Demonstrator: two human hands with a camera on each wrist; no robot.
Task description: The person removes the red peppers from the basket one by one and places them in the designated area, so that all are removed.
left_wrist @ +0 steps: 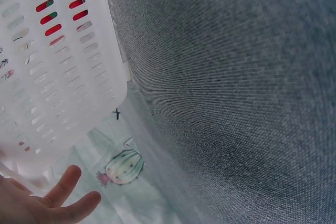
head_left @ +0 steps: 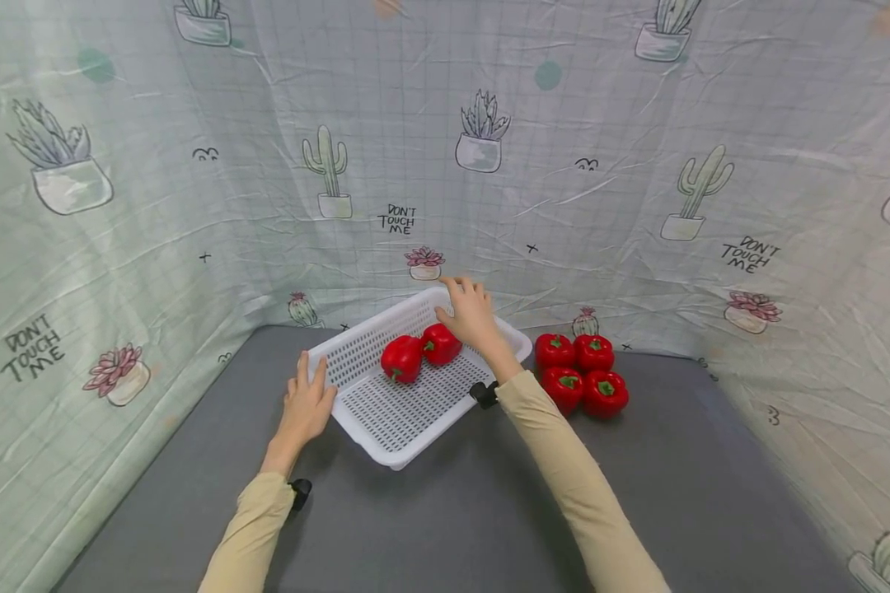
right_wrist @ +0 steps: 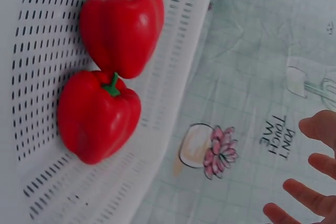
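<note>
A white perforated plastic basket (head_left: 430, 434) sits at an angle on the grey table. Inside it, toward the far side, two red bell peppers (head_left: 401, 359) (right_wrist: 100, 116) lie touching each other. My left hand (head_left: 307, 405) is at the basket's left corner, fingers extended by the rim; in the left wrist view two fingers (left_wrist: 65, 184) stick out straight beside the basket wall (left_wrist: 63, 72). My right hand (head_left: 469, 313) hovers above the basket's far right part, fingers spread and holding nothing. In the right wrist view its fingers (right_wrist: 310, 195) appear against the patterned curtain.
Several more red bell peppers (head_left: 594, 352) are grouped on the table just right of the basket. Behind and at both sides hangs a pale curtain (head_left: 415, 115) printed with cacti. The grey table (head_left: 415, 527) extends in front of the basket.
</note>
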